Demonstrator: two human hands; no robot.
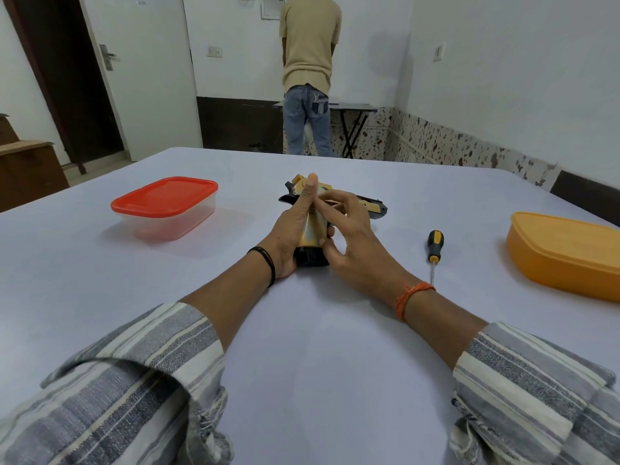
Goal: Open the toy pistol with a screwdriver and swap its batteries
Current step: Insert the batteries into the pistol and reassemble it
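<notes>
Counted: 1 pistol point(315, 226) | 1 screwdriver point(434, 250) | 2 lidded boxes, red point(164, 206) and orange point(563, 253) | 2 hands, left point(292, 229) and right point(352, 243)

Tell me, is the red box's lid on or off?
On. The red lid sits flat over the clear box, covering its whole top. Nobody's hand is near it.
</notes>
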